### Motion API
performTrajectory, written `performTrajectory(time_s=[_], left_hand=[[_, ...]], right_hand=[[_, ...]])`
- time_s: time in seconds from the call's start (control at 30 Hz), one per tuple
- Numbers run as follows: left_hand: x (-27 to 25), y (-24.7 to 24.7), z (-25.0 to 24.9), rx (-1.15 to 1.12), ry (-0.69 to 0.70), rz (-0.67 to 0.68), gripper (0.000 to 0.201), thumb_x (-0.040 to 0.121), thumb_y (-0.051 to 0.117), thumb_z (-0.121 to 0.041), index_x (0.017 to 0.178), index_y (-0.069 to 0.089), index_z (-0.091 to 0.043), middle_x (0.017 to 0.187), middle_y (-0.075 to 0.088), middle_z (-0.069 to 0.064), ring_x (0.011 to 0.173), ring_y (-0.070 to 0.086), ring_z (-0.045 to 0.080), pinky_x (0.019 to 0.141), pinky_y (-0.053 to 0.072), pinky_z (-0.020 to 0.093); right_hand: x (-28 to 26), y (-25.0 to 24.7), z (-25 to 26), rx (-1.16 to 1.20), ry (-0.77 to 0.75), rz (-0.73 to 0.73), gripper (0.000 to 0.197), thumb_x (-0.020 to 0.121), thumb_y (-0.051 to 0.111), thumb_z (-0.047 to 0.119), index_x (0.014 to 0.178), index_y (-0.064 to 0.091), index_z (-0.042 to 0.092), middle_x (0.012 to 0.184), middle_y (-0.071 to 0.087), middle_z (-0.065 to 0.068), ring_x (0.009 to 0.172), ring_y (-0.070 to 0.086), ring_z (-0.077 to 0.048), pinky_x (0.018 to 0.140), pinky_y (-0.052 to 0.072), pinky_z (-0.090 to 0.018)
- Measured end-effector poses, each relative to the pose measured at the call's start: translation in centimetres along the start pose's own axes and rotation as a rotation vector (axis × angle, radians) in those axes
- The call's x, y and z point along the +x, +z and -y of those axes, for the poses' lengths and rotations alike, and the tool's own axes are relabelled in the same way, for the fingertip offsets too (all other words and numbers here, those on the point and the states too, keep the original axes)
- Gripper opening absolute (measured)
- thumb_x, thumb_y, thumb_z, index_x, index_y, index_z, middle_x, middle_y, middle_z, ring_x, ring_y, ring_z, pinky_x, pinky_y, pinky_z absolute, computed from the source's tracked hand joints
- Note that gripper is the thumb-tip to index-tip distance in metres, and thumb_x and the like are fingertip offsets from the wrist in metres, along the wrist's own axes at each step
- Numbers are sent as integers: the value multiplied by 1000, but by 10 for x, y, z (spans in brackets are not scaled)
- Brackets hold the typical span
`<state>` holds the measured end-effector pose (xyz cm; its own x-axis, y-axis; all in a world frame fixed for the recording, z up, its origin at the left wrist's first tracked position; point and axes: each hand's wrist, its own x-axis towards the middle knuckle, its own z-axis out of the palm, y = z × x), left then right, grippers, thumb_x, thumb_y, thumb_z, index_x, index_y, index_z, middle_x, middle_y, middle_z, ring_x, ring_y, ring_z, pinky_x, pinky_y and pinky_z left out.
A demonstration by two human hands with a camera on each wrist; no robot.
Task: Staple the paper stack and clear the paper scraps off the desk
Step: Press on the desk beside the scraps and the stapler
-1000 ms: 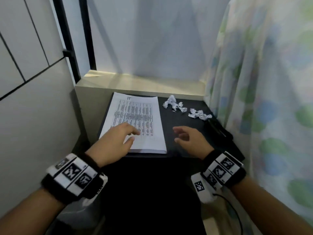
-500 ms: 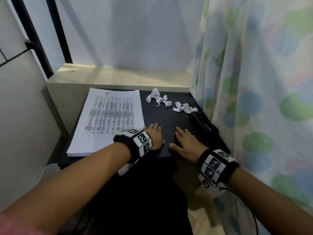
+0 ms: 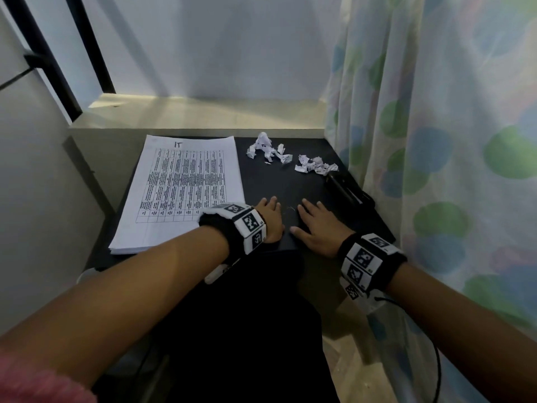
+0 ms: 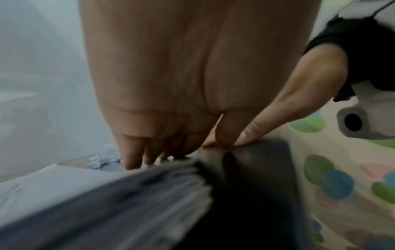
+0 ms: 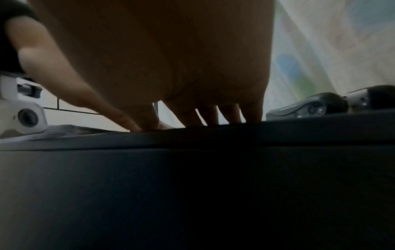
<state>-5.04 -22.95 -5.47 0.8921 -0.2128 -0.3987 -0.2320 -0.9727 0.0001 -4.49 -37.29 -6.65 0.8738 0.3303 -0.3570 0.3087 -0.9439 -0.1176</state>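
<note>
Desk (image 3: 270, 187), black: paper stack (image 3: 186, 184) at left, unstapled; paper scraps (image 3: 270, 148) in two clumps at back; stapler (image 3: 345, 189) at right edge. Left hand (image 3: 271, 219) and right hand (image 3: 318, 225) flat, fingers spread, holding nothing. Advice: square stack's corner before stapling.

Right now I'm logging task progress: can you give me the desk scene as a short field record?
paper stack: flat on desk's left side, unstapled as far as visible
paper scraps: two clusters at the desk's back, second
stapler: right edge, untouched
left hand: flat on desk
right hand: flat on desk
</note>
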Motion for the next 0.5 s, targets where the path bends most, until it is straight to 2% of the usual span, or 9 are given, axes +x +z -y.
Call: performTrajectory(time_s=[0.1,0.17,0.23,0.27,0.37,0.5], left_hand=[[-6,-5,-15,30,-3,5,57,102,27,-22,149,6,3,159,0,17,148,4,31,121,8,37],[-6,-8,-15,-1,-3,-4,55,98,35,-19,147,20,3,156,17,20,143,23,34,118,23,40],[-4,-14,-9,-49,21,-64,42,94,43,-16,132,45,3,141,43,20,129,47,34,105,40,38],[-2,-18,-6,-66,18,-98,36,93,45,-13,123,53,4,133,51,20,122,53,34,99,44,37],[5,-30,4,-132,-10,-178,27,87,55,-12,107,60,5,120,60,22,111,59,35,92,48,38],[17,-29,9,-222,-24,-189,35,80,68,-17,110,63,0,118,64,18,110,60,33,91,49,33]], right_hand=[[1,4,6,-26,-41,-11,62,98,27,44,151,11,16,161,2,-1,148,5,-31,120,15,-48],[-2,1,6,-23,-75,-35,58,99,29,40,150,17,14,160,8,-5,147,12,-30,119,18,-46],[-4,-5,4,20,-98,-83,55,99,34,34,147,26,9,158,19,-10,144,21,-28,119,20,-37],[-4,-8,2,39,-97,-109,53,99,36,32,146,29,7,156,23,-12,143,24,-27,118,21,-33],[2,-11,-2,56,-67,-136,55,98,38,31,146,28,6,155,25,-12,143,26,-26,117,21,-31],[9,-4,-1,18,-71,-92,54,98,35,35,148,24,18,157,19,-12,143,20,-33,118,21,-41]])
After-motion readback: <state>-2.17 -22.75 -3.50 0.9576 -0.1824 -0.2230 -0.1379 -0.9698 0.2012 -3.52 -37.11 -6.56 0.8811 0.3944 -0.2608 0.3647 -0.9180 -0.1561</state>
